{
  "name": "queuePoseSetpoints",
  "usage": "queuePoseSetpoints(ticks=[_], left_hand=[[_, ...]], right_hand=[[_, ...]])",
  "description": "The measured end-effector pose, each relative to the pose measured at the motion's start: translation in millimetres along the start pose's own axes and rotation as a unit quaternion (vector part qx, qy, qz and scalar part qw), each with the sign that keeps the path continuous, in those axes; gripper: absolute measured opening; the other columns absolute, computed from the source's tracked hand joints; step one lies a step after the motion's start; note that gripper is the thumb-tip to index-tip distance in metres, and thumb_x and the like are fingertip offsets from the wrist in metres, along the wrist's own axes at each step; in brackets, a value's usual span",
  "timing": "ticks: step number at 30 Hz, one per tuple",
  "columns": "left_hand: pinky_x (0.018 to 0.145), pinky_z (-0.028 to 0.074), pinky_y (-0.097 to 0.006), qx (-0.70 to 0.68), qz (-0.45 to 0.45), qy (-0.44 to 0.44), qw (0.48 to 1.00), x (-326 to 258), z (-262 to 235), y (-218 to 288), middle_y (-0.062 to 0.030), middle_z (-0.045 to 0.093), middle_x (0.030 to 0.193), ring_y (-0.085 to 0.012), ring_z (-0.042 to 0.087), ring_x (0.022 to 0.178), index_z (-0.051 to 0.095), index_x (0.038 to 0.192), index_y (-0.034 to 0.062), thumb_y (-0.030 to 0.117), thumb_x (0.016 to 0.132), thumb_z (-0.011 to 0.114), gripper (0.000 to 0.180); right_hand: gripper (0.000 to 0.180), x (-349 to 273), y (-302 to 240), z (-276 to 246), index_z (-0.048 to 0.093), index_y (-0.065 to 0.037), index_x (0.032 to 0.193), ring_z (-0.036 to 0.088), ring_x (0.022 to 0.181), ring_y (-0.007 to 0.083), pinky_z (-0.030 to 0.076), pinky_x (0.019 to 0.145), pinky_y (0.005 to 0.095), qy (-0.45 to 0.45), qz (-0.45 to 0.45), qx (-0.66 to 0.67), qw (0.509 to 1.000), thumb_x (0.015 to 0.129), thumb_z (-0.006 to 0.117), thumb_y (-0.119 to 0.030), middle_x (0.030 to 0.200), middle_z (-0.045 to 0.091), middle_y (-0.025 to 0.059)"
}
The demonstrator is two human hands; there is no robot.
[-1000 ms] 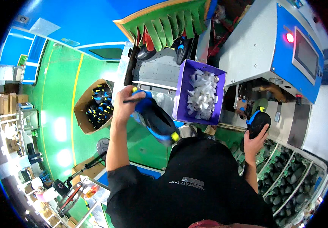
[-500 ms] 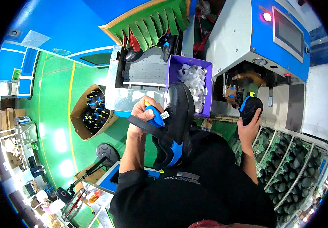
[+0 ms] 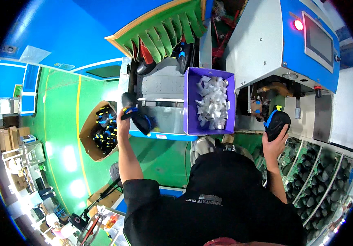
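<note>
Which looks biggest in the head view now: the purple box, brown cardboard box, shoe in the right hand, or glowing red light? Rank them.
1. Purple box
2. Brown cardboard box
3. Shoe in the right hand
4. Glowing red light

Before me, a purple rectangular open box (image 3: pixel 191 98) is filled with crumpled, ribbon-like white pieces (image 3: pixel 212 102). Above it and to the left, a curtain of green fabric-like strips (image 3: pixel 164 37) fringes a large glossy blue machine housing (image 3: pixel 82 24). To my left, an open brown cardboard carton (image 3: pixel 87 136), holding black, blue and yellow articles (image 3: pixel 107 129), stands on a glossy green floor (image 3: pixel 59 123) marked with a painted yellow line (image 3: pixel 78 123); farther off I see stacked brown cardboard boxes (image 3: pixel 7 139). To my right, a pale metal-barred rack (image 3: pixel 326 184) holds many dark, rounded pieces (image 3: pixel 309 192) packed close
</note>
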State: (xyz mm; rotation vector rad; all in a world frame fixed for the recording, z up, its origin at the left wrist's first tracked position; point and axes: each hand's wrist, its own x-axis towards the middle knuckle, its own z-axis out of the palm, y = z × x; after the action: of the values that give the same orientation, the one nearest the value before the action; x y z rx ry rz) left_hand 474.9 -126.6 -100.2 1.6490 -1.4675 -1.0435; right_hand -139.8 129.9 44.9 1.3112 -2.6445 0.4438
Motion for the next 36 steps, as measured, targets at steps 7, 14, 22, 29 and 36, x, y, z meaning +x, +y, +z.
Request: queuePoseSetpoints(ticks=[7,14,22,29,36], left_hand=[[0.103,0.046,-0.046,0.22,-0.144,0.22,0.939,-16.8,17.0,-81.0,-0.0235,0.066,0.124,-0.0438,0.06,0.119,0.057,0.134,-0.001,0.013,0.082,0.062,0.054],[0.086,0.052,-0.038,0.1,0.067,0.06,0.991,-107.6,160.5,153.2,-0.0175,0.068,0.117,-0.0254,0.063,0.092,0.056,0.129,0.0016,0.01,0.098,0.058,0.032],[0.081,0.059,-0.043,-0.377,-0.424,-0.673,0.474,-199.8,376.6,250.8,-0.0207,0.066,0.126,-0.0308,0.072,0.089,0.029,0.156,0.0129,0.079,0.097,0.035,0.089],[0.11,0.047,-0.046,-0.255,-0.442,-0.603,0.613,-222.8,394.2,234.9,-0.0111,0.066,0.134,-0.0276,0.061,0.126,0.058,0.141,0.0096,0.061,0.103,0.044,0.065],[0.112,0.043,-0.051,-0.213,-0.393,-0.622,0.643,-224.1,371.6,229.3,-0.0108,0.062,0.141,-0.0316,0.059,0.129,0.056,0.143,0.0107,0.061,0.099,0.052,0.067]], right_hand=[[0.105,-1.9,-17.0,6.1,0.023,-0.005,0.161,0.058,0.114,0.0528,0.052,0.089,0.0565,0.012,0.005,-0.022,1.0,0.079,0.083,-0.032,0.137,0.046,0.0311],[0.101,-16.7,-22.7,-5.9,0.029,-0.004,0.159,0.056,0.119,0.0545,0.052,0.094,0.0568,-0.004,0.064,0.039,0.997,0.078,0.084,-0.03,0.14,0.046,0.0335],[0.092,-45.2,-13.7,-85.9,0.042,-0.024,0.155,0.064,0.102,0.0468,0.057,0.079,0.0514,-0.137,-0.036,0.011,0.99,0.074,0.084,-0.038,0.136,0.051,0.0309],[0.103,-55.8,62.0,-67.0,0.009,-0.002,0.163,0.067,0.116,0.0348,0.05,0.101,0.0393,-0.286,0.231,0.419,0.83,0.094,0.072,-0.045,0.13,0.066,0.0247],[0.097,-6.1,33.0,34.0,0.037,-0.002,0.159,0.051,0.132,0.0236,0.036,0.115,0.0333,-0.057,0.319,0.733,0.598,0.075,0.085,-0.016,0.144,0.057,0.0137]])
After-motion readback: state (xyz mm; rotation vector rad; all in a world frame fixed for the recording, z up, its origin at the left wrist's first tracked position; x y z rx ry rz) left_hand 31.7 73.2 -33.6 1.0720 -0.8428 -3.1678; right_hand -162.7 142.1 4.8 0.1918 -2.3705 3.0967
